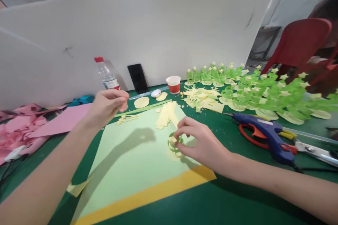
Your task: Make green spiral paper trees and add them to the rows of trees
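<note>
Over the light green paper sheet [118, 172], my right hand [199, 140] has thumb and fingers closed on a small green paper spiral [170, 143] with a pale yellow piece at its top. A pale round base seems to lie beneath the spiral, partly hidden by the fingers. My left hand [109, 105] is raised above the sheet's left edge, its fingertips pinched together; whether anything sits between them I cannot make out. Pale yellow paper strips [166, 114] and thin yellow strips [128, 119] lie near the sheet's far edge.
Finished star-topped green ornaments [264, 91] crowd the right side. Nearer stand a blue glue gun [261, 126] and red-handled scissors [311, 149]. A paper cup [173, 86], phone [137, 78] and bottle [107, 75] line the white board [148, 31]. Pink paper [66, 119] lies left.
</note>
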Action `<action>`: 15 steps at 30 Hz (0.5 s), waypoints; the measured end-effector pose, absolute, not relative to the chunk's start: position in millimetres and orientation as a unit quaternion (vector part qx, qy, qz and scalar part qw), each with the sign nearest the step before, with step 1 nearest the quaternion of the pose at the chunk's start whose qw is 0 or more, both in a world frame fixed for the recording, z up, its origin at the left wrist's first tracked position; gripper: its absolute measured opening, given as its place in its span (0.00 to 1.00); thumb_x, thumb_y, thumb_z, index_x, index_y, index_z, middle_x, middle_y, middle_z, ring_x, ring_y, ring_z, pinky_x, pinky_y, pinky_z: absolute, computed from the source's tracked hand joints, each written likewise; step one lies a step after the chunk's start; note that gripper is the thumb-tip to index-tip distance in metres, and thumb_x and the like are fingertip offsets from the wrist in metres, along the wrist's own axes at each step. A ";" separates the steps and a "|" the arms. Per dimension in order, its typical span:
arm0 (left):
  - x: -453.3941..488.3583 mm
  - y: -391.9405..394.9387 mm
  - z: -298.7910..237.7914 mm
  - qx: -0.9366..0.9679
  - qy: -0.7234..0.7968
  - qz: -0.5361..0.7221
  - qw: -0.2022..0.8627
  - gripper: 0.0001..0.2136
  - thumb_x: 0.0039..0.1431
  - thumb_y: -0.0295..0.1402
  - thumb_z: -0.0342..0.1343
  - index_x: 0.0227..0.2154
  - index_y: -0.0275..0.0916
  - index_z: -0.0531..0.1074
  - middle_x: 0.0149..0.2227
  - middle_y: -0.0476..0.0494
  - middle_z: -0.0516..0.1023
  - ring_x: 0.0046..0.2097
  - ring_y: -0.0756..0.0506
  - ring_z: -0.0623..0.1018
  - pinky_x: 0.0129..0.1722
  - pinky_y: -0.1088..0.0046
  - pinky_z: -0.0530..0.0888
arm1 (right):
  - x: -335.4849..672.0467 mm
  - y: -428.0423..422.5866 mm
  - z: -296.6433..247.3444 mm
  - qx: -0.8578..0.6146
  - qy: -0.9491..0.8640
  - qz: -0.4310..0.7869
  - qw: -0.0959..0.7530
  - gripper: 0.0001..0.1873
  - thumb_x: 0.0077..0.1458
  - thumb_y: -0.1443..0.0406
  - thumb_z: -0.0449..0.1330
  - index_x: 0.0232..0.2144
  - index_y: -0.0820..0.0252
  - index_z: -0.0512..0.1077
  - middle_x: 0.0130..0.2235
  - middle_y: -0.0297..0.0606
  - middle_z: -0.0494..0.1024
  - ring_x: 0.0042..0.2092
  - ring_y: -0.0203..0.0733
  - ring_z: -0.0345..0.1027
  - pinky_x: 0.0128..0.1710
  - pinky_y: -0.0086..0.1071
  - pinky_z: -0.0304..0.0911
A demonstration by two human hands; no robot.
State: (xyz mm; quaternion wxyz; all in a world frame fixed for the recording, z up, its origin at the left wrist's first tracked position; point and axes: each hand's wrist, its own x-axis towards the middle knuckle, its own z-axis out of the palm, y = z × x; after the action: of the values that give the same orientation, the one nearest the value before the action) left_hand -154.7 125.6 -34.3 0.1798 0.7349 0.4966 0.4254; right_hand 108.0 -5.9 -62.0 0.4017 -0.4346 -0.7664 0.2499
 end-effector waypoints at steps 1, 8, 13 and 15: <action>-154.5 137.8 -37.3 0.743 0.512 0.401 0.155 0.13 0.59 0.34 0.50 0.45 0.35 0.65 0.45 0.41 0.70 0.42 0.45 0.73 0.39 0.62 0.73 | 107.5 -6.6 -62.7 -0.433 -0.767 0.249 0.402 0.03 0.44 0.72 0.57 0.23 0.62 0.70 0.30 0.35 0.66 0.31 0.34 0.63 0.29 0.29 0.60; -153.9 211.0 -63.0 0.821 0.520 0.220 -0.084 0.16 0.59 0.32 0.49 0.50 0.37 0.62 0.55 0.39 0.63 0.54 0.39 0.64 0.53 0.52 0.60 | 104.7 -8.0 -70.8 -0.441 -0.769 0.218 0.408 0.08 0.42 0.74 0.55 0.24 0.59 0.72 0.30 0.35 0.68 0.32 0.35 0.65 0.30 0.29 0.61; -162.1 240.9 -70.0 0.865 0.468 0.116 -0.140 0.26 0.53 0.15 0.40 0.55 0.33 0.58 0.58 0.38 0.61 0.61 0.44 0.54 0.60 0.59 0.42 | 103.9 -6.4 -72.0 -0.431 -0.779 0.174 0.420 0.09 0.39 0.74 0.56 0.24 0.59 0.72 0.28 0.33 0.69 0.28 0.32 0.64 0.27 0.26 0.61; -164.1 247.0 -71.6 0.865 0.467 0.110 -0.146 0.24 0.53 0.15 0.41 0.54 0.32 0.60 0.56 0.36 0.64 0.61 0.43 0.56 0.60 0.57 0.43 | 103.8 -5.3 -71.7 -0.439 -0.775 0.159 0.426 0.09 0.38 0.74 0.56 0.23 0.59 0.72 0.27 0.33 0.69 0.27 0.31 0.63 0.26 0.24 0.60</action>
State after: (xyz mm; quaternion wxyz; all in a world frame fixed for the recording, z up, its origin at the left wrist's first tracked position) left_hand -164.1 247.0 -71.6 -0.1464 0.8651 0.4669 0.1101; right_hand 103.8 -5.3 -71.7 0.4263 -0.4391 -0.7747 0.1590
